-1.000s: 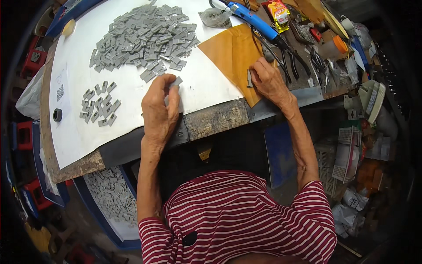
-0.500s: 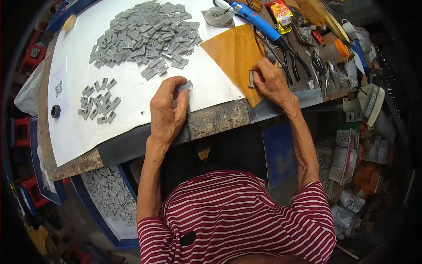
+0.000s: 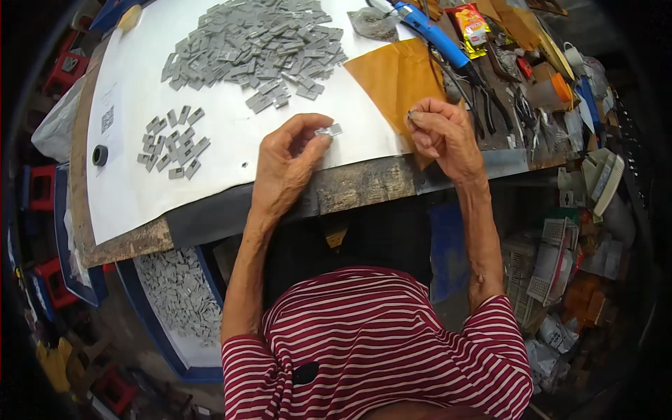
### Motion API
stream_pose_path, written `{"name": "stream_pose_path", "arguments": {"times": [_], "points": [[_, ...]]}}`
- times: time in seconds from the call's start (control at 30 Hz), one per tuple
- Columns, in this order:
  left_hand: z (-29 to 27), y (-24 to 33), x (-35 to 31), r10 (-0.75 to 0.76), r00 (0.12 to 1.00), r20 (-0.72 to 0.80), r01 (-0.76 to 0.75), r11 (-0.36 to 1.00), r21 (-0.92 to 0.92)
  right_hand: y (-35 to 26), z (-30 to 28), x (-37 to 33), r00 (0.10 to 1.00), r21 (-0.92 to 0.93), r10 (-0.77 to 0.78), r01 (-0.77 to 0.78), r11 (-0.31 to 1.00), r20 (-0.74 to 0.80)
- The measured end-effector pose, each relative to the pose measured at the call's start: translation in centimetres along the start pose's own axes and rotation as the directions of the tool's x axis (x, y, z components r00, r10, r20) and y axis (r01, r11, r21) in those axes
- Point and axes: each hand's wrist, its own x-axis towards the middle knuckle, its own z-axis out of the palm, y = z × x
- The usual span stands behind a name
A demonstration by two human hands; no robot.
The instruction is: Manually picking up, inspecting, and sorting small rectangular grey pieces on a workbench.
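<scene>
My left hand [image 3: 292, 162] is closed above the near edge of the white sheet. Between its thumb and fingertips it pinches a small grey rectangular piece [image 3: 335, 130], one end of which sticks out to the right. Over the orange-brown paper [image 3: 392, 78], my right hand [image 3: 448, 136] is closed in a pinch. Only a tiny dark bit shows at those fingertips, too small to name. A large heap of similar grey pieces [image 3: 255, 45] lies beyond my left hand. To the left, a smaller loose group of grey pieces [image 3: 170, 148] is spread on the sheet.
A blue-handled tool [image 3: 434, 35], pliers [image 3: 498, 112] and a yellow-red packet [image 3: 470, 29] crowd the bench's right side. A black ring [image 3: 100, 155] sits at the sheet's left edge. Below the bench, a blue bin [image 3: 162, 353] contains more grey pieces.
The view has shifted, so the bench appears farther right. The piece in my left hand shows more clearly. My right fingers have turned, and the grey piece seen at them before is no longer plainly visible.
</scene>
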Motion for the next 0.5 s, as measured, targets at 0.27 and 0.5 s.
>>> {"name": "stream_pose_path", "arguments": {"times": [0.27, 0.5], "points": [[-0.4, 0.2, -0.1, -0.012, 0.997, 0.078, 0.016, 0.998, -0.055, 2.4, 4.6, 0.7, 0.987, -0.007, 0.101, -0.101, 0.995, 0.121], [-0.6, 0.2, -0.2, -0.009, 0.997, 0.075, 0.012, 0.999, -0.039, 3.4, 5.6, 1.4, 0.988, -0.05, 0.09, -0.085, 0.995, 0.122]]}}
